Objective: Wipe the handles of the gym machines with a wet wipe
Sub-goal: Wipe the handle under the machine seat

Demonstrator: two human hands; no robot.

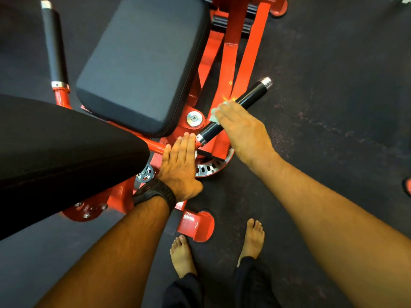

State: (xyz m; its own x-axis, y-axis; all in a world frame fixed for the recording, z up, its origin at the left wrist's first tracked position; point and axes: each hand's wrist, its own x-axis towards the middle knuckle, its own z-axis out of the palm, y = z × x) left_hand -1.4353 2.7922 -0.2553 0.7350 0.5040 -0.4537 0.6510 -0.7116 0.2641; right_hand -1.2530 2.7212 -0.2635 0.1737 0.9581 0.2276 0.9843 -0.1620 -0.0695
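near handle under the wipe, far handle not yet touched

far handle (pixel 54 44): stands at the machine's left edge, black grip with steel end caps, nothing on it. judged still to do.

back pad (pixel 66 141) and seat (pixel 142 63): black, both left of the hands. the pad cuts across the lower left of the view and hides part of the frame (pixel 235 63).

left hand (pixel 179 161): fingers straight and together, holds nothing, laid flat on the red frame tube just beside the lower steel cap of the near handle (pixel 251 95). judged a brace: it steadies the lean over the machine and perhaps keeps the arm from swinging. watch (pixel 155 193) on that wrist.

wipe (pixel 214 114): pale, on the middle of the near handle, only its edge shows past the fingertips.

right hand (pixel 242 127): laid across the near handle at the machine's right edge, fingers near straight, pressing the wipe down on the grip. thumb hidden, so cannot tell if it wraps below. the flat press spreads the wipe wide, and the upper end of the grip lies bare beyond it.

floor (pixel 333 85): dark speckled rubber, matte. bare feet (pixel 182 254) stand on it just beside a red foot of the frame. room dim, with a bright glint on the red paint.
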